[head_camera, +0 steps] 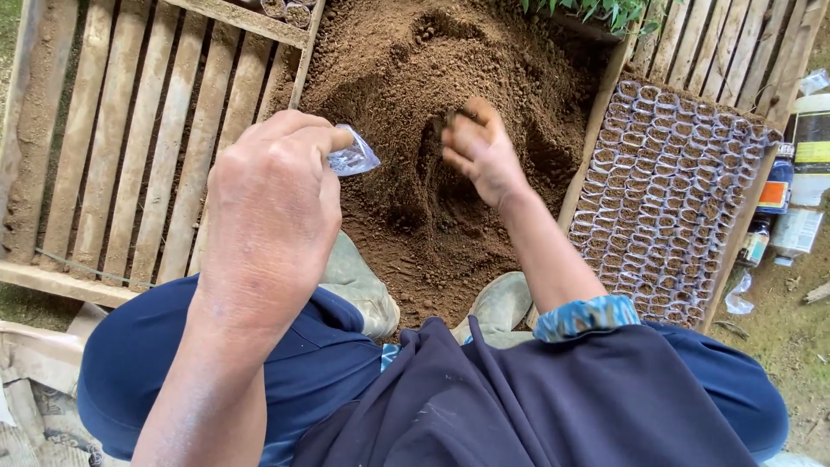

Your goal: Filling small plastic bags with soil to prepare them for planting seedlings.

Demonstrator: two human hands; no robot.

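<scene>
- Up close, left hand (272, 212) raised over the near left edge of the soil heap (450, 112), back of the hand toward the camera, fingers curled together and pinching a small clear plastic bag (353, 160) between thumb and forefinger.
- Small clear plastic bag sticking out to the right of the fingertips, held above the soil, not touching it.
- Right hand (482, 154) lower and further out, fingers bent and bunched, tips pushed into the loose brown soil near the middle of the heap; whether any soil sits in the palm cannot be told.
- Scooped hollow in the soil just left of and below the right hand.
- Two worn, muddy boots (432, 298) at the near edge of the heap, toes touching the soil.
- Dark blue trousers and a dark apron (519, 398) across the bottom, with a patterned blue sleeve cuff (588, 316) on the right forearm.
- Slatted wooden pallet (130, 156) lying along the left edge of the heap, dusted with soil.
- Block of small soil-filled seedling bags (670, 199) packed in tight rows along the right edge of the heap, well apart from both hands.
- Bottles and containers (800, 173) beyond the far right edge of that block, on the ground.
- Green leaves (596, 10) at the far edge of the heap.
</scene>
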